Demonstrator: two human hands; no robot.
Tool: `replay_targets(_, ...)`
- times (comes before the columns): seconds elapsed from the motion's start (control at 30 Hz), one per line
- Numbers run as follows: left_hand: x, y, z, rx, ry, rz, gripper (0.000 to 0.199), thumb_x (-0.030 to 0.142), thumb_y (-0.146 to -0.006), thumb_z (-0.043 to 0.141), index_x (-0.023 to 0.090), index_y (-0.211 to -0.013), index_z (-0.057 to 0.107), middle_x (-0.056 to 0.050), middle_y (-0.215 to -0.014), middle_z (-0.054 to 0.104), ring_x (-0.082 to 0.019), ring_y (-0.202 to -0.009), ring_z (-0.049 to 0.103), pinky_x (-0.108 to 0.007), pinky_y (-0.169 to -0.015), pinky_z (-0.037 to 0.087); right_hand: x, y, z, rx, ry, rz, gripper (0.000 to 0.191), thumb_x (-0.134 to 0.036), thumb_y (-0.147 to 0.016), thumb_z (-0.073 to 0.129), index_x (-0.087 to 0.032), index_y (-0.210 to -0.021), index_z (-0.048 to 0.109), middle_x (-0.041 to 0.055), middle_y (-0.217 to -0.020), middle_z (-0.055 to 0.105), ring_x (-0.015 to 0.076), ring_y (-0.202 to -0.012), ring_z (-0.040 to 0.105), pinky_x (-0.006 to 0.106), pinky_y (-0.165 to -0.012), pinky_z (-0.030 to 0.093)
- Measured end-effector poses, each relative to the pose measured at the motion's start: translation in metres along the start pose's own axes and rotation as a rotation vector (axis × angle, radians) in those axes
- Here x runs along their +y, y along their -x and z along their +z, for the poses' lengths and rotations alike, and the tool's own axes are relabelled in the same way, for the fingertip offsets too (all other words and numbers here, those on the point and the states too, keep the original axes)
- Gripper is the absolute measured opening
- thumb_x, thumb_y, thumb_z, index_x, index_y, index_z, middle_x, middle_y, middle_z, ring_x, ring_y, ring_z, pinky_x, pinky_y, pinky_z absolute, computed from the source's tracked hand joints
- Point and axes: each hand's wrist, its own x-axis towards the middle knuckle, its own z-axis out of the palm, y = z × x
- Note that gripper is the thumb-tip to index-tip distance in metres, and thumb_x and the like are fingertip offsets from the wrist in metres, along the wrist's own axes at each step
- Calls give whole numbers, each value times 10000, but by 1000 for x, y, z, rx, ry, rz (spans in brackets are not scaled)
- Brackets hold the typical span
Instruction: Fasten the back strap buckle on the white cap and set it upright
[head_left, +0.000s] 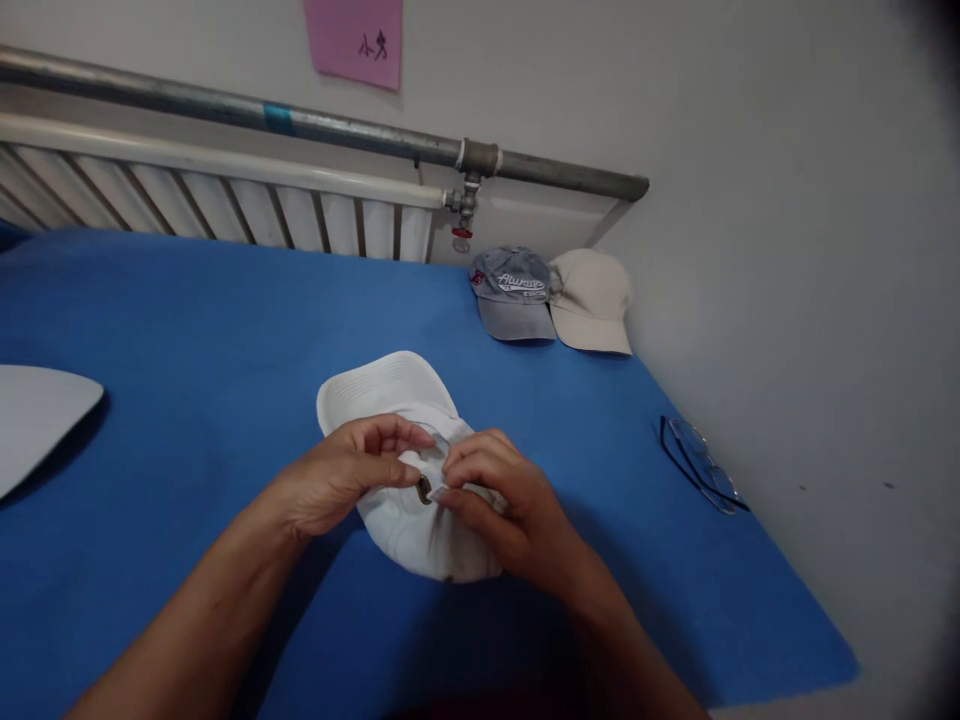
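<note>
A white cap point(409, 535) lies on the blue tabletop with its brim pointing up and left. Near its back is a small brass-coloured buckle point(424, 489). My left hand point(356, 470) is at the left of the buckle, thumb and fingers closed round the cap's edge there. On the other side, my right hand point(502, 495) pinches the end of a white strap point(439, 493) between thumb and fingers, just right of the buckle. Whether the strap passes through the buckle is too small to tell.
A grey cap point(514, 290) and a beige cap point(592, 300) sit side by side at the back. Eyeglasses point(701, 465) lie near the right edge. A white board-like object point(41, 415) is at far left. Behind the blue surface point(225, 330) stands a radiator point(262, 210).
</note>
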Motion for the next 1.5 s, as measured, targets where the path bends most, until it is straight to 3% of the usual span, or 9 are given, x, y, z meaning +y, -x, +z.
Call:
replay_targets(0.13, -2, 0, 4, 41, -63, 47, 310, 73, -555, 778, 162, -841, 699, 9, -806, 652, -121, -740, 580, -250, -679, 453, 0, 1, 4, -1, 33, 46, 101, -187, -876, 625, -212, -783, 594, 55, -1065, 660, 206, -1058, 601, 381, -917, 461)
replay_targets(0.3, -4, 0, 10, 50, -126, 83, 295, 72, -570, 755, 166, -839, 681, 9, -825, 643, -140, -814, 572, -261, -713, 440, 4, 3, 11, 5, 148, -9, 153, -102, -805, 617, -217, -758, 528, 61, -1062, 654, 202, -1013, 605, 387, -892, 485)
replay_targets(0.57, -4, 0, 13, 47, -196, 54, 281, 120, -580, 732, 169, -840, 638, 19, -792, 623, -149, -776, 574, -291, -711, 426, 4, 3, 19, 25, 337, -154, 155, -75, -835, 539, -211, -784, 486, 118, -1069, 659, 226, -992, 595, 427, -853, 516)
replay_targets(1.0, -13, -2, 13, 36, -289, 83, 331, 186, -635, 660, 167, -961, 608, 19, -809, 578, -143, -743, 541, -295, -684, 414, -4, 1, 22, -156, 401, 66, 152, -45, -798, 554, -184, -738, 565, 116, -1072, 646, 253, -1010, 578, 466, -901, 496)
replay_targets(1.37, -7, 1, 11, 63, -348, 125, 359, 229, -658, 667, 163, -1007, 623, -23, -909, 635, -181, -836, 589, -323, -741, 444, 4, 4, 22, -17, 172, 76, 134, -157, -879, 609, -208, -770, 550, 47, -1048, 641, 179, -993, 617, 350, -876, 504)
replay_targets(1.5, -4, 2, 9, 73, -314, 102, 375, 236, -632, 689, 171, -995, 620, 4, -846, 599, -159, -767, 569, -302, -691, 428, 3, 6, 19, -44, 141, 59, 75, -141, -865, 604, -211, -853, 581, 64, -1134, 632, 187, -1060, 614, 361, -913, 496)
